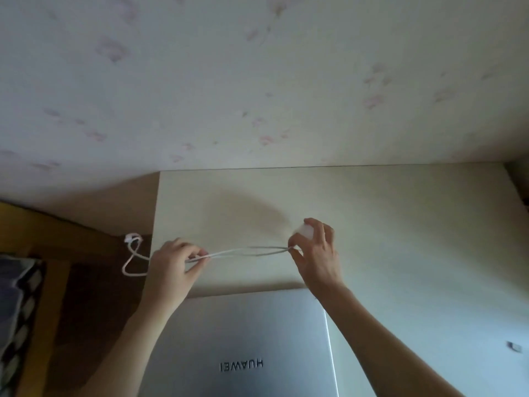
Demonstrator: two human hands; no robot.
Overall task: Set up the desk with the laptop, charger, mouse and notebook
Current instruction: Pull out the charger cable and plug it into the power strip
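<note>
While the cable is still in the air, progress: the person seems partway through; the laptop is placed, the charger is being unwound.
Laptop (252, 342): one, silver, lid closed, lying flat on the pale desk (400, 224) at its near edge, between the two forearms.
Charger block (303, 232): one, white, above the desk just beyond the laptop.
Right hand (316, 253): fingers curled closed around the block, with the cable running out at the fingertips.
Charger cable (246, 251): one, white, doubled into two strands stretched between the hands.
Left hand (171, 262): thumb and fingers pinched shut on the cable; the loose plug end (132, 239) loops off past the desk's left edge.
Left to do: plug in the charger, open the laptop.
Mouse, notebook: none in view.
Small object (513, 345): one, far right on the desk, too blurred to name.
</note>
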